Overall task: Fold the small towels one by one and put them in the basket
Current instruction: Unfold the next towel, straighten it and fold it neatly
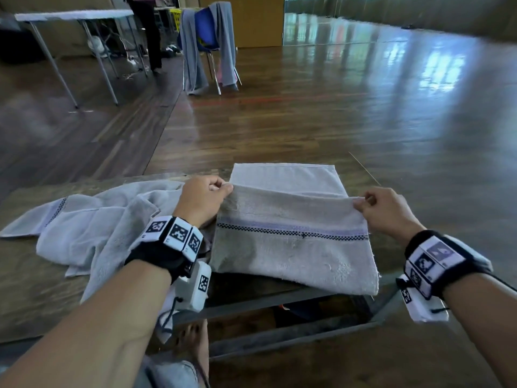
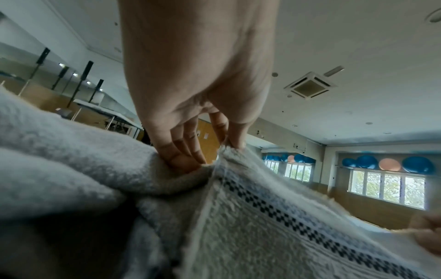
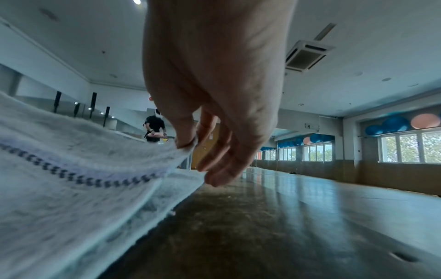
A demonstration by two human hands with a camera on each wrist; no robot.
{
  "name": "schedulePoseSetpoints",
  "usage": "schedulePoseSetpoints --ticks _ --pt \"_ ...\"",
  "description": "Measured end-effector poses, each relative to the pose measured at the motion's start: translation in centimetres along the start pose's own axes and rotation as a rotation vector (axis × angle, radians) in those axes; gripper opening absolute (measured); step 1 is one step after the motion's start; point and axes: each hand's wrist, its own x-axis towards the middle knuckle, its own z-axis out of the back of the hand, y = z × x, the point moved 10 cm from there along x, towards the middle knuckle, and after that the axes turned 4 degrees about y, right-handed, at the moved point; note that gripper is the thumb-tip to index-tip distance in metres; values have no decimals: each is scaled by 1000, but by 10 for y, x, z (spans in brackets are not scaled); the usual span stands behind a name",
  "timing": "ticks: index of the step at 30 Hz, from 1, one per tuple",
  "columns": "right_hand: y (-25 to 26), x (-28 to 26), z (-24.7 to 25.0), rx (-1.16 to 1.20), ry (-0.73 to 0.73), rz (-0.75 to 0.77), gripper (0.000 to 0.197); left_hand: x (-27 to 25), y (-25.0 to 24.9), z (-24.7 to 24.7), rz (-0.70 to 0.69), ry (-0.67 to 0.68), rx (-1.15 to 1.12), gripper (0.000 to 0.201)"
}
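The two forearms with their marker wristbands (image 1: 173, 236) come in from the near side, and each ends in a hand that pinches one corner of the same towel. The left hand (image 1: 202, 198) holds the left corner between thumb and forefinger; the right hand (image 1: 387, 210) holds the right corner in the same way, its other fingers loosely curled. The hands are well apart, so the lifted edge is stretched between them.

The towel (image 1: 293, 247) is pale grey with a dark checkered stripe (image 1: 291, 232). Its near part hangs over the near edge of the tabletop (image 1: 33, 289), and the far part lies flat towards the far edge. It looks soft, light and limp, I think; it sags between the hands and will not keep any shape by itself. The corners seem the best places to hold, so that the edges can meet evenly in the fold.

To the left, just beside the left hand, lies a heap of unfolded towels (image 1: 92, 219). No basket is visible in these views.
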Motion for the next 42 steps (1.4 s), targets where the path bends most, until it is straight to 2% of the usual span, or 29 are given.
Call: schedulePoseSetpoints --ticks 4,7,12,15,17,19,21,24,26,28,30,34,36,38,42 --pt "-1 3 -37 -96 179 4 25 6 1 -20 47 86 91 24" --pt "0 6 -43 -109 172 -21 19 6 -5 -31 48 136 142 35" --pt "0 5 -40 -126 164 -42 32 -1 -18 -30 19 125 175 45" --pt "7 6 -15 -80 114 1 29 -3 -27 -17 -3 73 72 44" --pt "12 4 1 45 152 57 22 -2 -26 -9 38 97 -42 43" --pt "14 -7 5 195 331 124 22 -7 -25 -15 69 266 -69 42" --pt "8 -29 -3 212 584 142 20 -23 -22 -30 103 519 -77 28" --pt "-23 -61 -19 131 907 5 19 -56 -10 -45 283 801 -162 30" --pt "-35 -68 -20 114 973 -75 20 -68 -9 -48 326 880 -128 21" --pt "-37 -57 -12 44 893 -57 17 -62 -12 -46 305 823 -118 27" --pt "-31 -35 2 5 696 8 12 -37 -23 -31 190 591 -86 30" --pt "-21 9 30 155 202 20 15 4 -44 -1 -7 77 -159 25" --pt "-16 22 30 109 27 18 18 10 -52 -4 -73 -72 -101 25" --pt "-11 29 15 31 -11 6 16 12 -53 -17 -94 -101 0 24" --pt "-11 38 -26 -68 115 11 15 19 -34 -37 -4 -38 145 21"
